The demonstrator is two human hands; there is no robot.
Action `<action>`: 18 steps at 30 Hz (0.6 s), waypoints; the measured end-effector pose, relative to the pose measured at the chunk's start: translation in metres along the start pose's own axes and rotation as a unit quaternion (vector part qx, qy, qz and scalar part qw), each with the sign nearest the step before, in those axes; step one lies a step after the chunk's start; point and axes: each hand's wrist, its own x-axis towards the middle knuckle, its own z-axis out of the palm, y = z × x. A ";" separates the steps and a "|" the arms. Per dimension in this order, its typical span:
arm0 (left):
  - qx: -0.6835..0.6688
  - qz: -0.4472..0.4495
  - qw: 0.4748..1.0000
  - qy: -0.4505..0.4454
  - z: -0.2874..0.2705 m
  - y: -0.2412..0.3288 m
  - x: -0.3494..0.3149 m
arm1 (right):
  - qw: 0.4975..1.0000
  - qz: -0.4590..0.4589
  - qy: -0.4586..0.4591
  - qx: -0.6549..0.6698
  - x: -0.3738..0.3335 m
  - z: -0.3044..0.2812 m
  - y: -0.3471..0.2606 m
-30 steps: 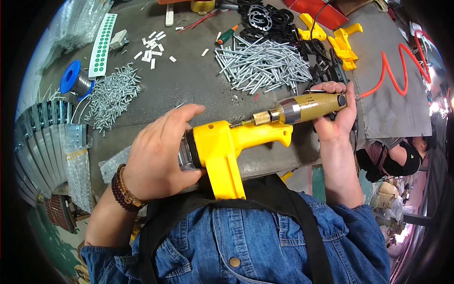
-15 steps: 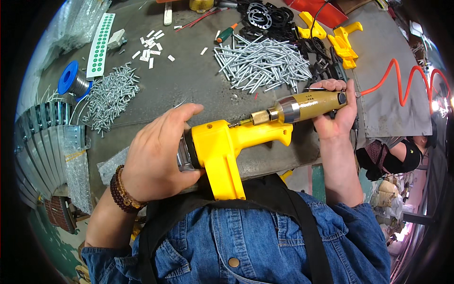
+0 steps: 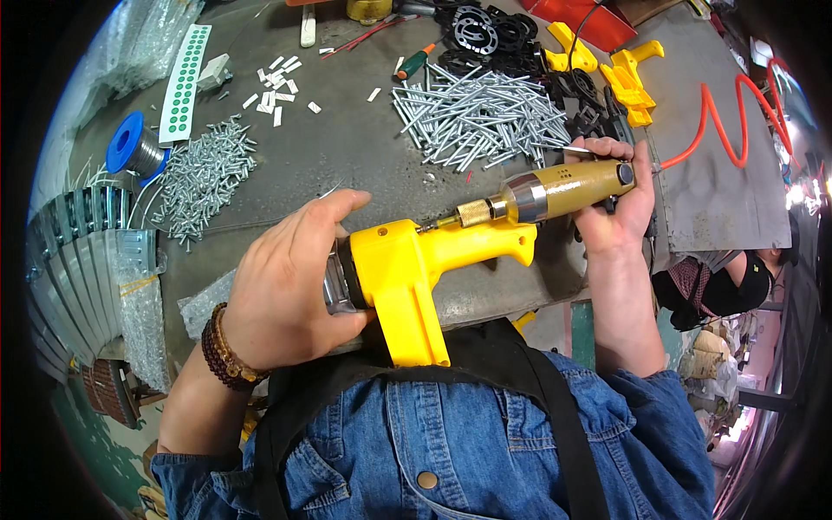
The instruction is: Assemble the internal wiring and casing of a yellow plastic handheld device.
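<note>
A yellow plastic power-tool housing with a handle pointing right lies against my front, its lower leg by the black apron. My left hand is closed around its left end, where a black ring and a clear part show between thumb and fingers. In my right hand is a tan and silver air screwdriver, gripped near its rear, where an orange coiled hose joins. The driver's brass-coloured chuck points left, and its bit meets the housing's top near a screw hole. A thin silvery strip shows by the right fingers; I cannot tell what it is.
Beyond the housing lies a heap of long screws, with black parts and yellow handle pieces to its right. Short screws, a blue solder spool and a green dotted sticker strip are at left. A person is at far right.
The screwdriver's rear and my right hand have risen slightly, and the orange hose has swung into a different curve. My left hand and the housing have stayed nearly still.
</note>
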 end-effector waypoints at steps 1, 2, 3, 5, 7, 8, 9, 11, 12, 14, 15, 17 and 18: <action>0.006 -0.002 1.000 -0.002 -0.001 0.000 -0.001 | 0.995 -0.035 0.081 -0.042 -0.003 0.007 0.002; 0.012 -0.003 1.000 -0.003 -0.001 0.000 -0.001 | 0.995 -0.035 0.080 -0.041 -0.002 0.003 -0.001; 0.013 -0.003 1.000 -0.002 -0.002 0.001 -0.002 | 1.000 -0.011 0.021 -0.016 0.001 -0.006 -0.006; 0.017 -0.005 1.000 0.001 -0.002 0.001 -0.003 | 0.999 0.016 -0.040 0.010 0.004 -0.014 -0.010; 0.008 -0.007 1.000 0.006 0.001 -0.002 -0.004 | 0.997 0.010 -0.072 0.019 0.003 -0.016 -0.010; -0.003 -0.008 1.000 0.009 0.000 -0.003 -0.006 | 0.996 0.002 -0.085 0.002 0.005 -0.022 -0.014; -0.001 -0.009 1.000 0.013 -0.003 0.000 -0.008 | 0.996 0.004 -0.088 0.002 -0.001 -0.022 -0.019; 0.121 0.013 0.992 0.015 -0.012 0.008 -0.013 | 0.982 -0.081 -0.012 -0.172 -0.017 -0.017 -0.029; 0.170 -0.001 0.985 0.040 -0.018 0.009 -0.020 | 0.982 -0.062 -0.090 -0.152 -0.012 -0.035 -0.053; 0.173 -0.002 0.984 0.041 -0.022 0.003 -0.036 | 0.964 -0.111 -0.152 -0.186 -0.019 -0.043 -0.103; 0.177 -0.005 0.983 0.041 -0.020 0.002 -0.043 | 0.963 -0.142 -0.108 -0.204 -0.023 -0.042 -0.125; 0.148 0.003 0.988 0.047 -0.015 0.006 -0.042 | 0.974 -0.126 -0.169 -0.078 -0.017 -0.049 -0.153; 0.118 0.013 0.992 0.047 -0.012 0.008 -0.038 | 0.973 -0.128 -0.174 -0.080 -0.015 -0.052 -0.154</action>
